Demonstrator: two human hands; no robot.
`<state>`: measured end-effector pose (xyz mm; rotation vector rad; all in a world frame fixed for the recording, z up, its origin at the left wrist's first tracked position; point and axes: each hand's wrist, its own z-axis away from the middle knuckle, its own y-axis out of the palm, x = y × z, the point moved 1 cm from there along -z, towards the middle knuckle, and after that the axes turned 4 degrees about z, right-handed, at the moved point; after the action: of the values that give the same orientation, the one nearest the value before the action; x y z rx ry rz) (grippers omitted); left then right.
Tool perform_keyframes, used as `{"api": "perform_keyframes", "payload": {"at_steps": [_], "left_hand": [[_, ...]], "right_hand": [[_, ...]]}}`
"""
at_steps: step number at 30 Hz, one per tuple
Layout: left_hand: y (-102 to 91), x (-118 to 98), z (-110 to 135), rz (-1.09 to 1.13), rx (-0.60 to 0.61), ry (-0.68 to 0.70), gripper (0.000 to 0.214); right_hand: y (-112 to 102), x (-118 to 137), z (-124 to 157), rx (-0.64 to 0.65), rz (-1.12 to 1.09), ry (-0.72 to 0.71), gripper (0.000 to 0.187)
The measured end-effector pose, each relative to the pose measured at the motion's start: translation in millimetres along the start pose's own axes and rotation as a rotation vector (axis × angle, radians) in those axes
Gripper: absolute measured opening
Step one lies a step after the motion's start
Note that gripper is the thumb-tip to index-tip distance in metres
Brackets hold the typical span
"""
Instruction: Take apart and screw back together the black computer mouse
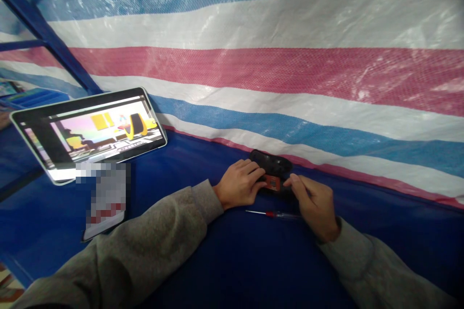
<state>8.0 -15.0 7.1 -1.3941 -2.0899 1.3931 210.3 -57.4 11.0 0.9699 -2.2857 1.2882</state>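
A small black case point(271, 162) lies on the blue surface near the striped sheet, with an orange-brown block point(272, 183), perhaps a circuit board, at its near side. My left hand point(239, 183) grips the left side of this black case, its fingers curled over the edge and the thumb near the orange-brown block. At the right side, my right hand point(317, 203) has thumb and forefinger pinched together; anything between them is too small to make out. A screwdriver point(271, 214) with a thin metal shaft, red collar and clear handle lies just below, its handle end near my right hand.
A tablet point(97, 130) with a lit screen leans at the left. In front of it lies a phone-like object point(108, 203), partly pixelated. The striped plastic sheet point(275, 70) rises behind the blue surface point(232, 260). Blue trays point(38, 98) show at the far left.
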Motion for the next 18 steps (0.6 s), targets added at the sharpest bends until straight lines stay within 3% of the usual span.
{"api": "perform_keyframes", "payload": {"at_steps": [6, 13, 18], "left_hand": [[-1.4, -1.0, -1.4, 0.002, -0.032, 0.035, 0.026], [0.9, -0.6, -2.4, -0.028, 0.062, 0.038, 0.028], [-0.8, -1.1, -1.5, -0.027, -0.032, 0.052, 0.031]], "right_hand": [[-0.2, -0.4, 0.3, 0.001, 0.013, -0.006, 0.036], [-0.3, -0.5, 0.1, 0.009, 0.016, -0.024, 0.035], [-0.6, -1.0, -0.5, -0.08, 0.044, -0.065, 0.02]]}}
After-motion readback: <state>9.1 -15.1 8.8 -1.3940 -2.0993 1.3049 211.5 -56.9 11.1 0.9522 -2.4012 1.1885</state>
